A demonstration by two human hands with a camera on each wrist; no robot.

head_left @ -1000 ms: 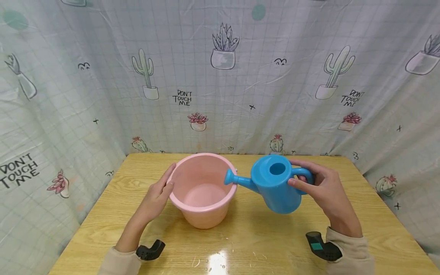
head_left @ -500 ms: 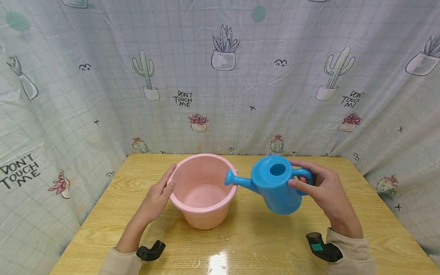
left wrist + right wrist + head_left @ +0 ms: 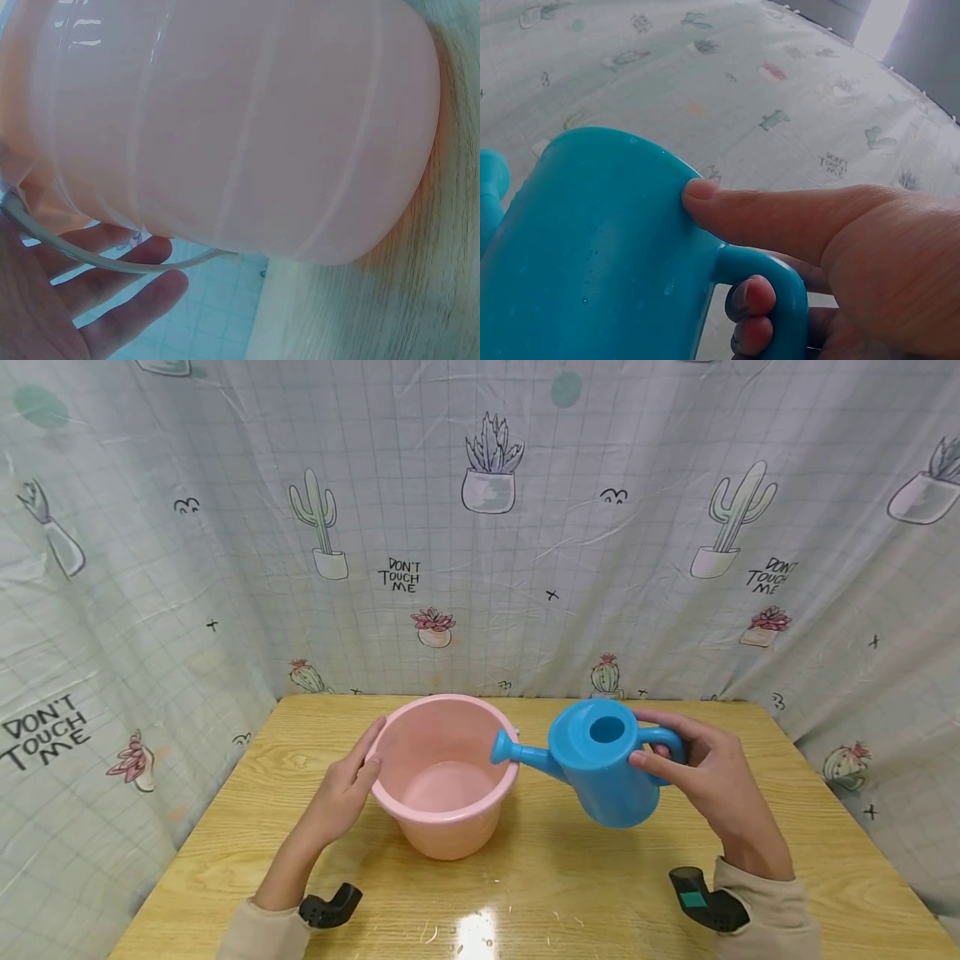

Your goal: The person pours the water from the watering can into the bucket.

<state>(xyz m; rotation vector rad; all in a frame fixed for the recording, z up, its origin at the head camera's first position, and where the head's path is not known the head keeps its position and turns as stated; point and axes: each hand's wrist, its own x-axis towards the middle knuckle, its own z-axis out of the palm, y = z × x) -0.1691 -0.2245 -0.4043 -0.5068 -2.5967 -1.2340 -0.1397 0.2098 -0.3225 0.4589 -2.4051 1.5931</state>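
A pink plastic bucket (image 3: 442, 777) stands on the wooden table (image 3: 555, 885), and its wall (image 3: 240, 127) fills the left wrist view. My left hand (image 3: 347, 783) lies flat against the bucket's left side with straight fingers (image 3: 120, 300), beside its thin wire handle (image 3: 112, 259). My right hand (image 3: 701, 768) grips the handle of a blue watering can (image 3: 600, 764), fingers curled through the loop (image 3: 765, 315) and thumb pressed on the body (image 3: 592, 255). The can is lifted and tilted left, its spout (image 3: 504, 748) over the bucket's right rim.
A cactus-print cloth (image 3: 480, 527) hangs behind and on both sides of the table. Black wrist-camera mounts show at my left sleeve (image 3: 330, 906) and right sleeve (image 3: 705, 900). Bare tabletop lies in front of the bucket and to the right.
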